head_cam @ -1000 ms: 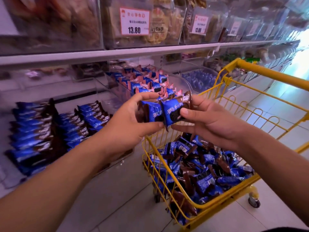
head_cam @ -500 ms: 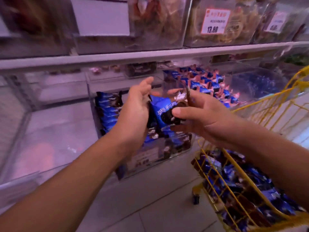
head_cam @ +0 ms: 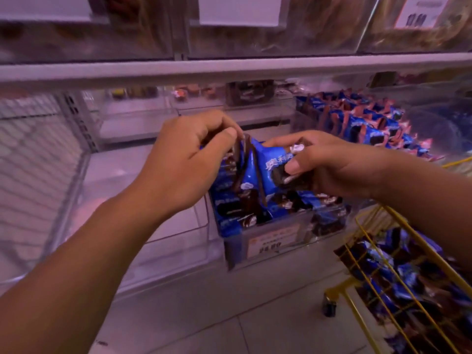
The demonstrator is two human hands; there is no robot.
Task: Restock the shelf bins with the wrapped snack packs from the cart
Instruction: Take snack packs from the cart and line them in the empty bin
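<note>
Packs point(head_cam: 258, 175) gripped by both hands above part-filled bin point(head_cam: 270, 241); cart point(head_cam: 398, 284) holds more.

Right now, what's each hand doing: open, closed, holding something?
Left hand: closed, pinching blue snack packs by their top edges.
Right hand: closed on another blue pack.

White Chinese characters, seemingly "奥利", run across the blue snack pack point(head_cam: 274, 172) pinched in the right hand point(head_cam: 324, 164); below the grip, the bin's price label point(head_cam: 273, 241) is too blurred to read; up right, the price tag point(head_cam: 419, 11) likewise.
</note>
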